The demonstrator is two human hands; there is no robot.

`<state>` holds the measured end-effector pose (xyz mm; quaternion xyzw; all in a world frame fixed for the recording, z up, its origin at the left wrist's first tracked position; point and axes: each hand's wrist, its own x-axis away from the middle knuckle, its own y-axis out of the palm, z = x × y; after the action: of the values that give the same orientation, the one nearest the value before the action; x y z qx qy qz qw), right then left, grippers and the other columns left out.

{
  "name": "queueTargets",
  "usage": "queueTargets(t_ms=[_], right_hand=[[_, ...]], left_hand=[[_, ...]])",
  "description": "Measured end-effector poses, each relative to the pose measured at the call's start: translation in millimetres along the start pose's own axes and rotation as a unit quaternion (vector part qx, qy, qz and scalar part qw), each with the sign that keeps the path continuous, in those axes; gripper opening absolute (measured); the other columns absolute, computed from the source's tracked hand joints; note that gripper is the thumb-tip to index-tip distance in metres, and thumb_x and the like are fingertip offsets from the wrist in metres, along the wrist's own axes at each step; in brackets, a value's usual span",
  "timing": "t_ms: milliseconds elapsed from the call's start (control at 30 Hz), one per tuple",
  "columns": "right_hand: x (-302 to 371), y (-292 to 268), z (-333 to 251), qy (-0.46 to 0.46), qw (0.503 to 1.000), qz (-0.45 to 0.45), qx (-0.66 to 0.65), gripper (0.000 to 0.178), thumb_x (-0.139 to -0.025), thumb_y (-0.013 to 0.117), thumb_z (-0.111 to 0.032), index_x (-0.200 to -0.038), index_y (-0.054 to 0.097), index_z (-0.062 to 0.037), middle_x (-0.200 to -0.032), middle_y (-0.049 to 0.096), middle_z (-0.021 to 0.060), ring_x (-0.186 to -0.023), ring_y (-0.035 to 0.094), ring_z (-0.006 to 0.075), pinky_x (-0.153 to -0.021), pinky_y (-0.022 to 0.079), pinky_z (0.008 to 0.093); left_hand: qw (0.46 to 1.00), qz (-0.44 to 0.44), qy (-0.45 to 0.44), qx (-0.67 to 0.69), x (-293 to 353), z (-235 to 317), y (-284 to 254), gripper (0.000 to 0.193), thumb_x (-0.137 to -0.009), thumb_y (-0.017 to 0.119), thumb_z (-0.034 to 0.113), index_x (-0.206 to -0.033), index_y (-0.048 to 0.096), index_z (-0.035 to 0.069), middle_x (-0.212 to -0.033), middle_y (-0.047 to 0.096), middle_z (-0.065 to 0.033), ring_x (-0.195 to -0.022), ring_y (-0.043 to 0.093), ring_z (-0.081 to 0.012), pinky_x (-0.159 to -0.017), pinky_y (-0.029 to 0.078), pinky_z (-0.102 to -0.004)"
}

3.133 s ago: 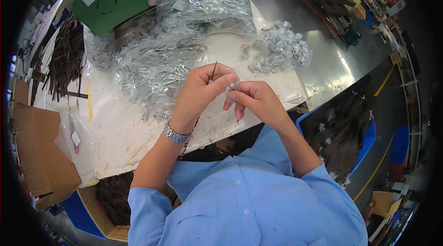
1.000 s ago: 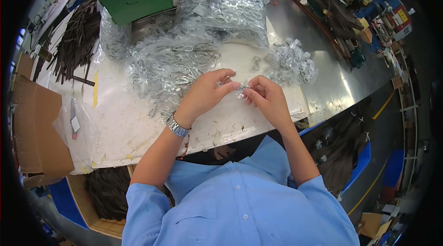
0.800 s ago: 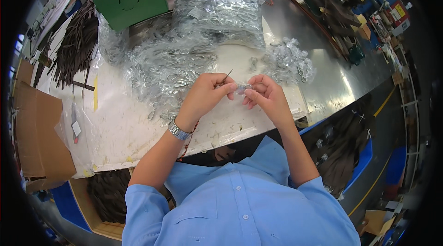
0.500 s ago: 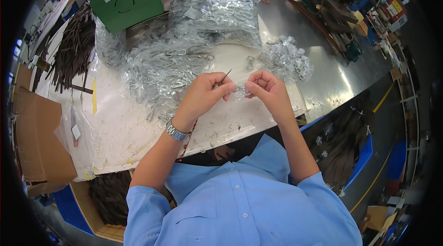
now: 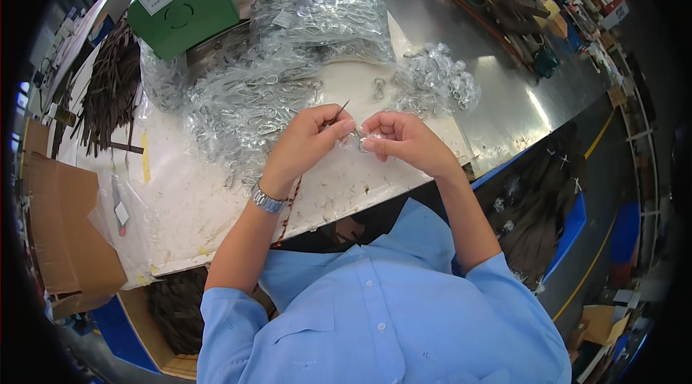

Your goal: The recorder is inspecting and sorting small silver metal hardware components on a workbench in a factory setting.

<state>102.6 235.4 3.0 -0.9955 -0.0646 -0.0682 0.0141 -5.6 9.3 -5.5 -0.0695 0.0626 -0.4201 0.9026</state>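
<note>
My left hand (image 5: pixel 308 143) is closed around a thin dark pointed tool (image 5: pixel 343 109), its tip sticking up past the index finger. Opposite it, my right hand (image 5: pixel 412 145) pinches a small shiny metal piece in clear plastic (image 5: pixel 362 144), which looks like a snap hook. The fingertips of both hands nearly meet at this piece, and part of it is hidden by them. Beyond my hands lies a single metal snap hook (image 5: pixel 378 88). A heap of plastic-wrapped hooks (image 5: pixel 436 81) sits to its right, and a wide spread of bagged hooks (image 5: pixel 245 110) is on the left.
A green machine (image 5: pixel 184 9) stands at the back left. Full clear bags (image 5: pixel 339 16) are stacked beside it. Dark brown straps (image 5: pixel 112 96) hang together at the left, above a cardboard box (image 5: pixel 68 225). A cutter with a red end (image 5: pixel 119 207) lies near that box.
The whole view has shifted slightly left. My right hand has turned so its fingers point more to the left, and the gap between my two hands has narrowed over the plastic-wrapped piece.
</note>
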Motion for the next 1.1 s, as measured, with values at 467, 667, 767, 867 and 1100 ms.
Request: queueTargets(t_ms=[467,667,767,867,1100], right_hand=[[21.8,2.6,19.5,-0.054,0.992,0.099,-0.054,0.027,-0.101,0.078,-0.019,-0.082,0.069,-0.0015,-0.101,0.069,0.003,-0.085,0.064,0.0077,-0.075,0.05,0.0246],[19.4,6.3,-24.2,0.014,0.996,0.091,0.013,0.015,-0.1,0.078,-0.013,-0.103,0.075,0.0009,-0.115,0.076,0.0106,-0.1,0.071,0.0128,-0.089,0.056,0.0309],[12.4,8.1,-23.3,0.036,0.995,0.006,0.098,0.02,-0.101,0.078,-0.014,-0.112,0.073,0.0023,-0.105,0.08,0.0104,-0.099,0.074,0.0124,-0.089,0.057,0.03],[5.9,4.0,-7.4,0.03,0.991,0.004,0.127,0.028,-0.103,0.078,-0.016,-0.121,0.07,0.003,-0.091,0.08,0.0082,-0.093,0.076,0.0127,-0.087,0.057,0.0273],[7.7,16.8,5.7,0.035,0.992,0.057,-0.104,0.026,-0.107,0.073,-0.018,-0.123,0.069,0.0022,-0.099,0.08,0.0125,-0.088,0.078,0.0172,-0.082,0.061,0.0304]], left_hand=[[0.999,0.011,-0.016,-0.051,-0.8,2.6,-0.4,0.024,-0.107,0.066,0.019,-0.093,0.068,0.0,-0.073,0.062,-0.0023,-0.065,0.051,-0.0097,-0.062,0.043,-0.0309],[0.991,-0.008,0.0,-0.133,3.2,14.8,1.5,0.019,-0.103,0.069,0.016,-0.095,0.069,-0.001,-0.078,0.069,-0.0095,-0.069,0.059,-0.0173,-0.069,0.049,-0.0344],[0.995,-0.014,0.011,-0.103,4.4,13.4,4.2,0.016,-0.102,0.07,0.015,-0.098,0.072,-0.001,-0.079,0.069,-0.0094,-0.069,0.059,-0.0173,-0.069,0.049,-0.0339],[0.995,-0.018,0.022,-0.1,3.0,10.8,2.0,0.016,-0.101,0.072,0.016,-0.102,0.075,0.0,-0.08,0.071,-0.0072,-0.071,0.058,-0.0132,-0.069,0.048,-0.0317],[0.996,0.056,-0.062,0.041,5.4,6.9,11.4,0.014,-0.099,0.076,0.011,-0.106,0.078,0.0,-0.082,0.07,0.0041,-0.075,0.053,-0.0036,-0.067,0.045,-0.0255]])
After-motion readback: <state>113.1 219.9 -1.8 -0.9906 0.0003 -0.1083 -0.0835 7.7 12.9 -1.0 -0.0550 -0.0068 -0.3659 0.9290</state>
